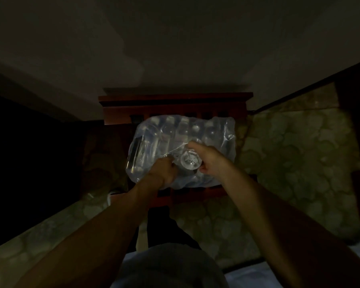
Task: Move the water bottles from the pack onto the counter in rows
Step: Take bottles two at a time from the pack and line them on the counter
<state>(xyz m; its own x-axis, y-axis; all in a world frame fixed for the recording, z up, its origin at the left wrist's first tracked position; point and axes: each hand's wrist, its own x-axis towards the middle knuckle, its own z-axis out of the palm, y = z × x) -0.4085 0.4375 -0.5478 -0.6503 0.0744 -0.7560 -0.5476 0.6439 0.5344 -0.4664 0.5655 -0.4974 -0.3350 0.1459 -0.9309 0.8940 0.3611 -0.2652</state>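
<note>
A plastic-wrapped pack of water bottles (175, 134) rests on a dark red wooden chair (175, 100) in a dim room. Several bottles show through the clear wrap along its far side. One water bottle (190, 160) points its end at me at the pack's near edge, between my two hands. My left hand (163, 171) is closed on the wrap just left of that bottle. My right hand (208, 159) curls around the bottle's right side, its fingers over the top of it.
Patterned stone floor (289, 152) lies to the right and in front of the chair. A pale wall (175, 48) stands behind it. The left side is very dark. My legs and a grey garment (166, 262) fill the bottom centre.
</note>
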